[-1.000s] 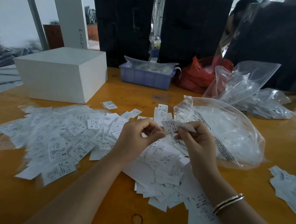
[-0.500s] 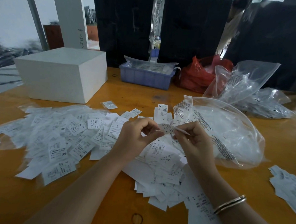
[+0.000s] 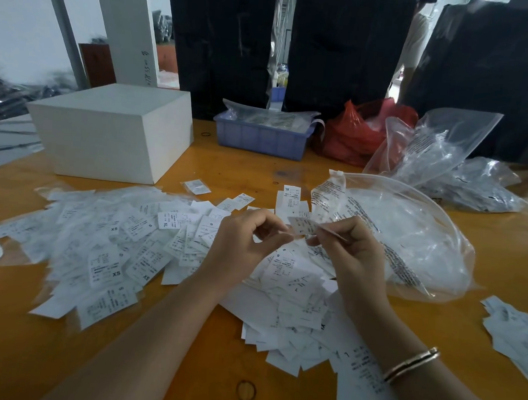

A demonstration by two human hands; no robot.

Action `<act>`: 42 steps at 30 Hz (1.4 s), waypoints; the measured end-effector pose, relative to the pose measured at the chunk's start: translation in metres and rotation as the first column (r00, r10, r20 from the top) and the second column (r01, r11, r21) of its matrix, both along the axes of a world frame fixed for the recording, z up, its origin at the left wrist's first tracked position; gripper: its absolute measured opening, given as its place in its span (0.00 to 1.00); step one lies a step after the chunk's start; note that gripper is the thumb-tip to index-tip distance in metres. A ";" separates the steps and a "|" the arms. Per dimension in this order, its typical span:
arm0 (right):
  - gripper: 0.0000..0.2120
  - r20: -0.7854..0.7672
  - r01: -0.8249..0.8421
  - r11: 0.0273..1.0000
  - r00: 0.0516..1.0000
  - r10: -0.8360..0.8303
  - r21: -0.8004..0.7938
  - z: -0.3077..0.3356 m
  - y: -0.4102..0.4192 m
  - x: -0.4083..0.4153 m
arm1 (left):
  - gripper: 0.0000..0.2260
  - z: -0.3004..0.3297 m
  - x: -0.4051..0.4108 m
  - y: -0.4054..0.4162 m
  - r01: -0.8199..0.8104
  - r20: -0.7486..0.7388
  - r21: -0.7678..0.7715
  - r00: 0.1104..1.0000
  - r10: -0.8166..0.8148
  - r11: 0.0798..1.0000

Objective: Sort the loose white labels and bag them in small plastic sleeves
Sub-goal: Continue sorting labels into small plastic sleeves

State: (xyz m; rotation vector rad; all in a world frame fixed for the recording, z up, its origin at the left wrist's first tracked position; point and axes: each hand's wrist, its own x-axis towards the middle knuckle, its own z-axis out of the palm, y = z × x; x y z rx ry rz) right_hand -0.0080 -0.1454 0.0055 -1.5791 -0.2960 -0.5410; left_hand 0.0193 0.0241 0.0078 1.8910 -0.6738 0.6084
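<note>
Both my hands meet above the middle of the wooden table point(image 3: 12, 338). My left hand point(image 3: 246, 248) and my right hand point(image 3: 349, 252) together pinch a white label point(image 3: 303, 226) marked L, which seems to sit partly in a small clear sleeve. Under them lies a heap of loose white labels point(image 3: 293, 298). To the left spreads a wide pile of labels in small sleeves point(image 3: 97, 244), printed XS, S and XL. A large clear zip bag point(image 3: 409, 241) lies open just right of my right hand.
A white box point(image 3: 111, 133) stands at the back left. Behind the labels are a blue crate point(image 3: 261, 137), a red plastic bag point(image 3: 354, 134) and crumpled clear bags point(image 3: 446, 162). More labels point(image 3: 515, 336) lie at the right edge. A rubber band point(image 3: 245, 391) lies near me.
The label between my hands has tilted and turned slightly. Both hands stay in nearly the same spot, my fingers working it.
</note>
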 end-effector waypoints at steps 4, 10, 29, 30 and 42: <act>0.09 0.000 0.031 0.999 1.000 -0.031 -0.009 0.000 0.000 0.000 | 0.11 -0.001 0.000 0.000 0.000 0.001 0.006 1.000 0.000 1.000; 0.14 -0.001 0.029 0.996 1.000 -0.029 -0.080 0.000 -0.001 0.000 | 0.09 0.000 0.001 0.001 -0.014 -0.008 0.009 1.000 0.014 1.000; 0.15 0.035 -0.022 0.970 0.999 0.032 -0.244 0.000 -0.007 0.003 | 0.02 0.002 -0.001 0.001 0.109 -0.148 -0.098 0.981 -0.123 0.989; 0.15 0.039 -0.018 0.967 0.999 0.028 -0.254 0.000 -0.007 0.003 | 0.03 0.001 -0.001 0.001 0.113 -0.154 -0.120 0.979 -0.130 0.986; 0.18 -0.192 -0.259 0.880 0.962 0.196 -0.398 0.002 -0.002 -0.004 | 0.04 -0.001 -0.002 -0.001 0.162 -0.234 0.021 0.960 -0.153 0.987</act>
